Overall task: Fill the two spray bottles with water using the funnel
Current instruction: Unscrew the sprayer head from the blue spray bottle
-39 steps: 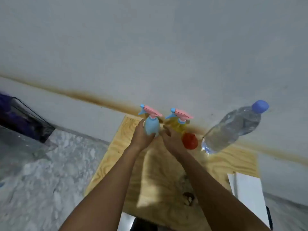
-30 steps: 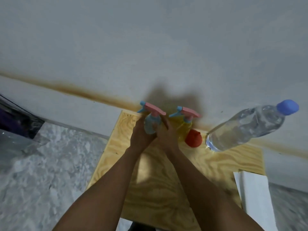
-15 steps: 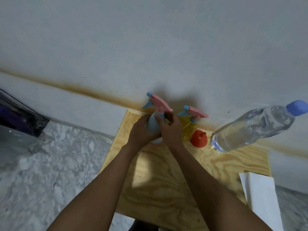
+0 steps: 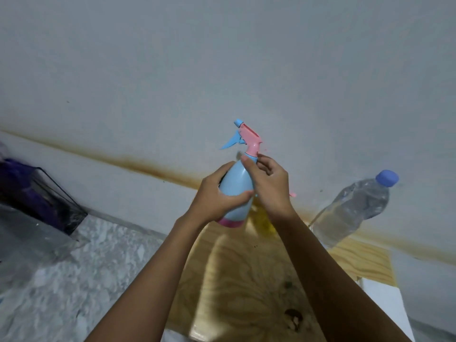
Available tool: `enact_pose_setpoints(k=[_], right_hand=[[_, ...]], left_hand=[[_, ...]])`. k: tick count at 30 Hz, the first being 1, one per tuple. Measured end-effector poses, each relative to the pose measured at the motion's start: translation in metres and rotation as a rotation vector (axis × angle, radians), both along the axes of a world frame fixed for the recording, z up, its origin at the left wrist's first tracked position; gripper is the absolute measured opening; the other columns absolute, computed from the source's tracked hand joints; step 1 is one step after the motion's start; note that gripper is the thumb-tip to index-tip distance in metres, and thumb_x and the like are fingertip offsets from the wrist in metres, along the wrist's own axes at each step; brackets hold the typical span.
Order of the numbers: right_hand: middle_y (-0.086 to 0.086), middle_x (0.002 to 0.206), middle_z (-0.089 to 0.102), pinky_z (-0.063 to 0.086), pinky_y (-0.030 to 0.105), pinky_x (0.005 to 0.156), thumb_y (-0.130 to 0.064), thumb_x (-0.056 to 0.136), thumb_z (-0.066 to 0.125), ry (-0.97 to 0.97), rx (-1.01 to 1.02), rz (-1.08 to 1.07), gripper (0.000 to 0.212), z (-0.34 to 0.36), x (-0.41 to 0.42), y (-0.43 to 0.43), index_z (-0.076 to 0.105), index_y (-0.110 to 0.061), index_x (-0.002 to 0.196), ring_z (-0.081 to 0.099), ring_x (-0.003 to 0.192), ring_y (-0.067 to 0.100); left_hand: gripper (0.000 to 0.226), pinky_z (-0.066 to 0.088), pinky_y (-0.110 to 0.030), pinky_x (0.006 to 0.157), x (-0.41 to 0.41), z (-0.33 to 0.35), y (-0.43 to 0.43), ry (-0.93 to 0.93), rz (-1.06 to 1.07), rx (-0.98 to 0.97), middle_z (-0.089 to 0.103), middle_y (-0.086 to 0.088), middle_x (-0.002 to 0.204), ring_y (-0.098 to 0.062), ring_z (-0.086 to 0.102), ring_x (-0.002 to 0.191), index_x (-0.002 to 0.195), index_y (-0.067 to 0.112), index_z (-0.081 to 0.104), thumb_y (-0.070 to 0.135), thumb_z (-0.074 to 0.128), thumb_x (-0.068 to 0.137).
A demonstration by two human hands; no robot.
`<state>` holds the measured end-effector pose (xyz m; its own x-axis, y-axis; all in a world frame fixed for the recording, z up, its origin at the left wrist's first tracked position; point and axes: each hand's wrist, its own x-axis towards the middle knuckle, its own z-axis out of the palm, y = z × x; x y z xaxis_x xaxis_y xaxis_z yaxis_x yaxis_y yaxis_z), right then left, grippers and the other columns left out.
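Blue spray bottle (image 4: 237, 191) held up in the air above the far end of the plywood board (image 4: 246, 280), upright with a slight lean, pink base band at the bottom and pink trigger head (image 4: 250, 138) with blue nozzle and lever on top. Left hand (image 4: 217, 196) wrapped around the bottle's body from the left, thumb pressed across the front — clamped firmly on it. Right hand (image 4: 271, 186) at the bottle's right side, thumb and forefinger pinched at the neck just under the pink head, remaining fingers curled; closed on the collar there.

Behind the right wrist, low and right of the blue bottle, only a yellow patch of the 2nd spray bottle (image 4: 265, 222) showing, plus a pink tip of its head poking out past the hand; standing on the board, mostly hidden. Farther right of the blue bottle, well apart from it, a clear water bottle (image 4: 350, 211) with a blue cap, standing at the board's far right edge against the grey wall (image 4: 222, 58). Funnel not visible from this angle.

Left of the blue bottle, well apart — a dark wire-framed container (image 4: 42, 193) with purple contents on the pale marbled surface (image 4: 86, 267). Below and right of the blue bottle, past the board's right edge, a white block (image 4: 385, 307).
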<state>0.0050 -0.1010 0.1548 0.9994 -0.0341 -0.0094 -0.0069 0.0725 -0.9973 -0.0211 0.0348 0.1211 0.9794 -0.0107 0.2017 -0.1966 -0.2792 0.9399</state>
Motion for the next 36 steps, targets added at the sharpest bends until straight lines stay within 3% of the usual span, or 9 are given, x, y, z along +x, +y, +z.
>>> enact_pose_setpoints(k=[4, 9, 15, 19, 22, 25, 28, 31, 36], right_hand=[[0.003, 0.089, 0.077, 0.060, 0.029, 0.074, -0.033, 0.082, 0.079, -0.057, -0.015, -0.019, 0.029, 0.025, -0.015, -0.013, 0.074, -0.008, 0.097, 0.074, 0.083, 0.017], [0.001, 0.082, 0.077, 0.054, 0.020, 0.063, -0.032, 0.083, 0.077, -0.100, -0.096, -0.011, 0.023, 0.037, -0.024, -0.025, 0.076, -0.009, 0.088, 0.070, 0.070, 0.008], [0.004, 0.080, 0.075, 0.056, 0.034, 0.071, -0.034, 0.087, 0.073, -0.096, -0.117, 0.040, 0.022, 0.038, -0.035, -0.041, 0.076, -0.012, 0.086, 0.067, 0.072, 0.014], [0.008, 0.090, 0.073, 0.055, 0.039, 0.077, -0.037, 0.094, 0.063, -0.056, -0.030, 0.166, 0.024, 0.038, -0.039, -0.053, 0.076, -0.017, 0.094, 0.067, 0.082, 0.019], [-0.003, 0.106, 0.075, 0.058, 0.033, 0.082, -0.035, 0.098, 0.057, -0.055, 0.053, 0.197, 0.020, 0.035, -0.042, -0.057, 0.074, -0.029, 0.108, 0.071, 0.095, 0.016], [-0.007, 0.105, 0.073, 0.058, 0.026, 0.078, -0.030, 0.098, 0.057, -0.080, 0.061, 0.081, 0.028, 0.032, -0.047, -0.056, 0.058, -0.021, 0.124, 0.071, 0.092, 0.008], [-0.008, 0.094, 0.073, 0.058, 0.025, 0.075, -0.030, 0.097, 0.059, -0.090, 0.032, -0.010, 0.026, 0.028, -0.053, -0.054, 0.058, -0.014, 0.117, 0.070, 0.085, 0.008], [-0.003, 0.103, 0.073, 0.058, 0.034, 0.085, -0.042, 0.083, 0.075, -0.118, 0.003, -0.108, 0.034, 0.022, -0.057, -0.053, 0.066, -0.022, 0.108, 0.070, 0.099, 0.014], [0.001, 0.090, 0.074, 0.060, 0.043, 0.080, -0.038, 0.085, 0.075, -0.125, 0.019, -0.192, 0.028, 0.023, -0.065, -0.053, 0.067, -0.017, 0.102, 0.072, 0.082, 0.019]], left_hand=[[0.052, 0.061, -0.035, 0.080, -0.010, 0.021, -0.010, -0.031, -0.030, -0.028, 0.071, 0.005, 0.112, -0.013, 0.070, 0.099, 0.124, 0.027, 0.062, 0.023, 0.084, 0.077], [0.050, 0.061, -0.043, 0.080, -0.020, 0.030, -0.020, -0.042, -0.049, -0.043, 0.072, 0.005, 0.109, -0.015, 0.070, 0.097, 0.122, 0.029, 0.063, 0.024, 0.084, 0.076], [0.051, 0.063, -0.043, 0.078, -0.032, 0.035, -0.031, 0.022, -0.114, -0.124, 0.074, 0.003, 0.106, -0.019, 0.073, 0.094, 0.123, 0.028, 0.066, 0.024, 0.083, 0.075], [0.053, 0.060, -0.030, 0.071, -0.038, 0.037, -0.038, 0.044, -0.139, -0.185, 0.075, 0.004, 0.106, -0.018, 0.073, 0.093, 0.123, 0.028, 0.067, 0.025, 0.083, 0.073], [0.048, 0.057, -0.025, 0.068, -0.040, 0.038, -0.044, 0.050, -0.131, -0.204, 0.075, 0.007, 0.102, -0.013, 0.073, 0.090, 0.117, 0.032, 0.067, 0.015, 0.085, 0.077], [0.045, 0.058, -0.025, 0.068, -0.044, 0.037, -0.051, 0.042, -0.119, -0.210, 0.076, 0.008, 0.101, -0.012, 0.073, 0.089, 0.116, 0.032, 0.067, 0.011, 0.083, 0.079], [0.050, 0.060, -0.028, 0.073, -0.048, 0.035, -0.059, 0.008, -0.103, -0.200, 0.074, 0.007, 0.107, -0.011, 0.072, 0.096, 0.124, 0.027, 0.065, 0.012, 0.083, 0.080], [0.050, 0.061, -0.030, 0.074, -0.051, 0.033, -0.066, -0.017, -0.094, -0.177, 0.073, 0.008, 0.108, -0.010, 0.071, 0.097, 0.124, 0.030, 0.065, 0.016, 0.084, 0.079], [0.049, 0.062, -0.036, 0.074, -0.054, 0.029, -0.074, -0.032, -0.073, -0.174, 0.073, 0.003, 0.109, -0.016, 0.072, 0.097, 0.124, 0.025, 0.064, 0.018, 0.083, 0.080]])
